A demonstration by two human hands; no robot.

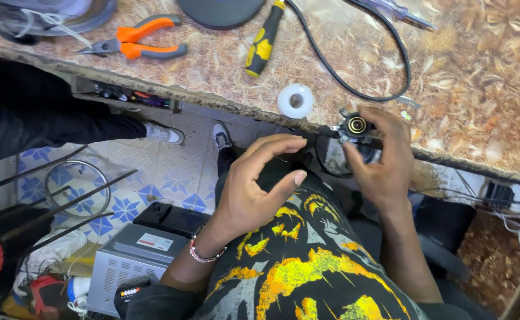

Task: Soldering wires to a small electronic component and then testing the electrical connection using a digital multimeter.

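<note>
My right hand (pixel 384 160) grips a small black round part with a brass coil on top (pixel 355 125), held just below the table's front edge. A dark disc-like base (pixel 332 157) hangs under that part. My left hand (pixel 254 184) hovers beside it to the left, fingers curved and apart, holding nothing. A beaded bracelet (pixel 204 252) circles my left wrist. Both hands are over my lap, above a black shirt with yellow print (pixel 295 261).
On the patterned worktop (pixel 467 77) lie orange-handled pliers (pixel 138 42), a yellow and black screwdriver (pixel 263 44), a white tape roll (pixel 295 99), a black cable (pixel 384 41) and a dark round plate (pixel 221 10). Below left: tiled floor, another person's legs and shoes (pixel 162 133), a grey metal box (pixel 130 264).
</note>
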